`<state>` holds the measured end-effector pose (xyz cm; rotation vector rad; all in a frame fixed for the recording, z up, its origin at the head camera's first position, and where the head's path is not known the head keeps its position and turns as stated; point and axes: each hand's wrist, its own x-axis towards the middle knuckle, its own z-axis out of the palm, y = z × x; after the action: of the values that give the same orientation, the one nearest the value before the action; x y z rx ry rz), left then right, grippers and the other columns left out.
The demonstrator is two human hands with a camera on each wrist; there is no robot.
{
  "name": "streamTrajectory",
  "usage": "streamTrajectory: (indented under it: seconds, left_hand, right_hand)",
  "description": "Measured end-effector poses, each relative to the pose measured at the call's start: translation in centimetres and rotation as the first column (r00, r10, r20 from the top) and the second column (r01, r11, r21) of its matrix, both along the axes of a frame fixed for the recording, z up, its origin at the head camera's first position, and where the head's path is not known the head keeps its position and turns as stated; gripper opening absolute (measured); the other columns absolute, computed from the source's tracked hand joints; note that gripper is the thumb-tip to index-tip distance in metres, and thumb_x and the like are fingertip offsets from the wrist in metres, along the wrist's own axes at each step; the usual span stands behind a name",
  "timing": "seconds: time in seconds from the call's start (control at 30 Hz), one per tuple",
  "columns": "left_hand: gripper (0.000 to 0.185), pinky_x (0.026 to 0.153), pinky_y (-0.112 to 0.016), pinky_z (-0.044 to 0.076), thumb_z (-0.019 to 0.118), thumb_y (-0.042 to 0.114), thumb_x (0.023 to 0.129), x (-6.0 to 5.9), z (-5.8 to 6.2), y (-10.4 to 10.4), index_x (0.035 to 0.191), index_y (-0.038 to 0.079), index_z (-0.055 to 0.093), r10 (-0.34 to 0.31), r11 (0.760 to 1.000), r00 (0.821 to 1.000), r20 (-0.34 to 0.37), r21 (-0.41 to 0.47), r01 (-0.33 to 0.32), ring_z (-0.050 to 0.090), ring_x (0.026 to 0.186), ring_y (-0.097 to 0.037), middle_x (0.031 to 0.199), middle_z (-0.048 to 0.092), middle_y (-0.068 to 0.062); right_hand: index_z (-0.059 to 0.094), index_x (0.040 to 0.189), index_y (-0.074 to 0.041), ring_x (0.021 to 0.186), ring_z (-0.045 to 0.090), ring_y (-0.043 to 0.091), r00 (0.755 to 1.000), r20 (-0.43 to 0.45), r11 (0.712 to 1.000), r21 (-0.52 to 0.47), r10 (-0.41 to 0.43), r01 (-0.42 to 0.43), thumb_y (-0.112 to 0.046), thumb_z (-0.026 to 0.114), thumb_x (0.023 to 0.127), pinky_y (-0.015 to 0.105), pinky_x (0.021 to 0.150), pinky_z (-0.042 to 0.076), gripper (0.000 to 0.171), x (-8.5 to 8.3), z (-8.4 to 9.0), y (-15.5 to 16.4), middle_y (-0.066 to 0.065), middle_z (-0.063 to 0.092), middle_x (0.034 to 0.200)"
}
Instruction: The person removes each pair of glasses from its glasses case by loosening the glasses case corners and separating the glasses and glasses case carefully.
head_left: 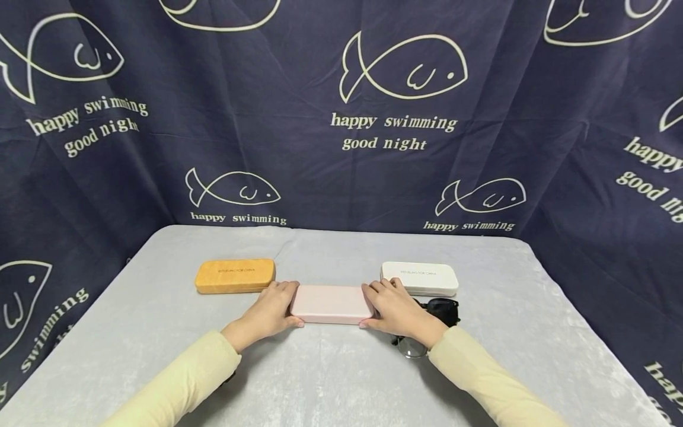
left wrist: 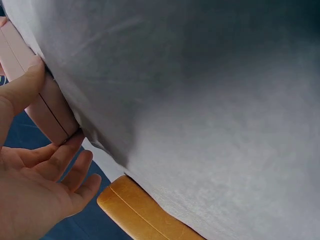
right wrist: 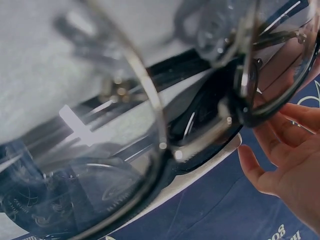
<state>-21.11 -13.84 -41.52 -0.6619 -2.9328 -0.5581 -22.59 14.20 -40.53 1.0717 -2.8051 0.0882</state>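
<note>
Our left hand (head_left: 272,311) and right hand (head_left: 392,308) each hold one end of the pink case (head_left: 332,303). The fingers curl over the far edge and the thumbs press the near edge, so both grips are wrapped on the case. The case lies flat and shut in the middle of the counter (head_left: 331,379), right in front of us.

To do this well, we think we should keep both grips even, so the case does not tip or slide. If we open it, the thumbs should find the thin seam that shows on the side in the left wrist view (left wrist: 50,107) and lift gently. We should watch the glasses (head_left: 440,311), which lie just beside our right hand at 3 o'clock from the case. A quick move could bump them.

An orange case (head_left: 235,276) sits at 10 o'clock from the pink one, just past our left fingers. A white case (head_left: 420,278) sits at 2 o'clock. A soft grey cloth covers the counter. Behind it hangs a dark blue curtain (head_left: 341,107) with white fish and the words "happy swimming good night".
</note>
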Motion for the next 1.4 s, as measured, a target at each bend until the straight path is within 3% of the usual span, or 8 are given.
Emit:
streamTrajectory:
  seconds: [0.47, 0.93, 1.4]
  left_hand:
    - [0.078, 0.098, -0.046, 0.036, 0.078, 0.035, 0.067, 0.4, 0.5, -0.3, 0.123, -0.009, 0.047, -0.017, 0.997, 0.999, -0.051, -0.083, 0.012, 0.051, 0.106, -0.033, 0.111, 0.059, -0.020]
    - [0.081, 0.100, -0.051, 0.034, 0.081, 0.034, 0.064, 1.0, 1.6, -2.1, 0.124, -0.008, 0.047, 0.021, 0.999, 0.999, -0.037, -0.035, -0.023, 0.049, 0.112, -0.037, 0.120, 0.056, -0.022]
    - [0.081, 0.096, -0.052, 0.036, 0.084, 0.031, 0.059, 1.8, 2.2, -5.1, 0.121, -0.009, 0.049, 0.058, 0.996, 0.998, -0.022, -0.066, -0.059, 0.050, 0.109, -0.039, 0.121, 0.056, -0.022]
  right_hand:
    - [0.052, 0.124, 0.001, 0.104, 0.054, 0.025, 0.999, 0.011, 0.998, -0.046, 0.030, -0.029, -0.048, 0.069, 0.075, 0.043, 0.086, 0.039, 0.071, 0.1, 0.3, -0.4, 0.012, 0.059, 0.114]
    - [0.050, 0.126, 0.002, 0.106, 0.052, 0.027, 0.999, 0.019, 0.998, -0.049, 0.040, -0.039, -0.047, 0.067, 0.077, 0.051, 0.093, 0.039, 0.071, 0.1, 1.3, -2.1, 0.014, 0.057, 0.118]
    - [0.052, 0.125, 0.000, 0.100, 0.053, 0.022, 0.996, -0.022, 0.997, 0.008, 0.081, -0.081, -0.052, 0.065, 0.076, 0.036, 0.083, 0.039, 0.073, 0.2, 1.6, -5.5, 0.009, 0.059, 0.114]
